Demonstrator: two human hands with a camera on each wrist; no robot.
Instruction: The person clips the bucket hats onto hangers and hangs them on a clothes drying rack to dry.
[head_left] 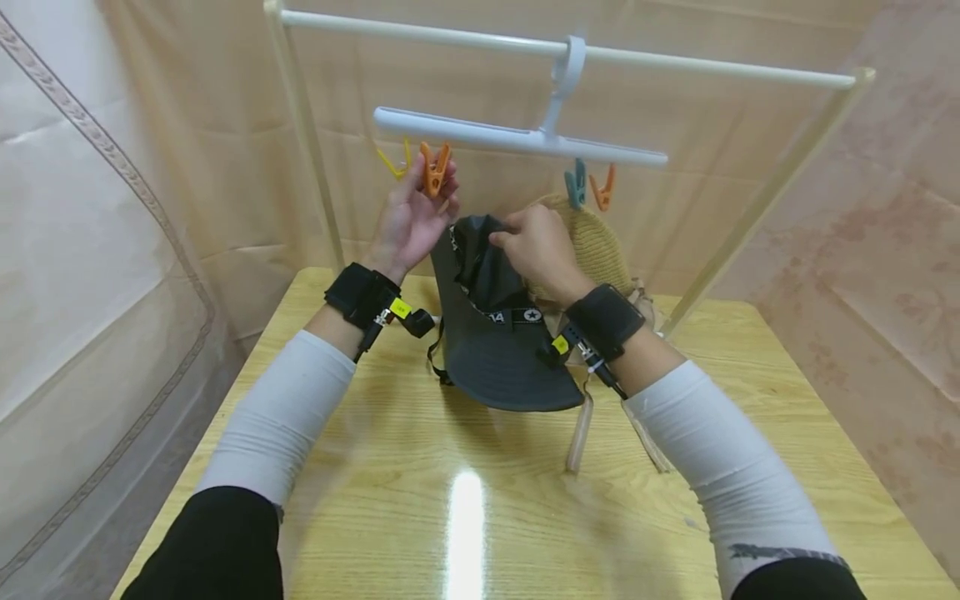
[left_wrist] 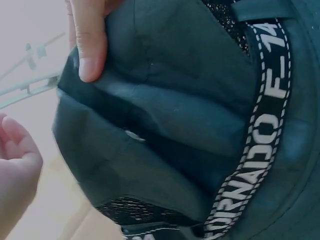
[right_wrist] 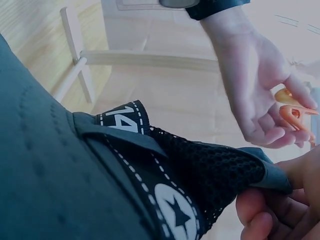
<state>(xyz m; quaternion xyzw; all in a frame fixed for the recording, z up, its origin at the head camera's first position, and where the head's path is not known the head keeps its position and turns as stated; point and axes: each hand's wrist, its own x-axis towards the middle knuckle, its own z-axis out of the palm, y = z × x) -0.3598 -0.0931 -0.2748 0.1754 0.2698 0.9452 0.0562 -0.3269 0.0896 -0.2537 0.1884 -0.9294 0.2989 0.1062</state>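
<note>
My left hand [head_left: 414,212], palm turned up, holds an orange clip [head_left: 436,170] between thumb and fingers just under the white hanger [head_left: 465,132]. In the right wrist view the orange clip [right_wrist: 294,117] shows between the left thumb and fingertips. My right hand [head_left: 542,250] pinches the top of a dark wide-brimmed hat [head_left: 513,367], below the clips. Lettered tape [left_wrist: 260,135] runs round the crown, with black mesh [right_wrist: 205,170] at its side. The hat's crown sags in folds, and its brim hangs toward the table.
The hanger hooks over a white rack bar [head_left: 450,36]. A yellow clip [head_left: 397,162] hangs left of my left hand. To the right, a teal clip [head_left: 576,183] meets a woven straw-coloured hat [head_left: 600,246], beside another orange clip [head_left: 603,188]. The wooden table [head_left: 390,483] lies below, with tassels [head_left: 580,433] dangling over it.
</note>
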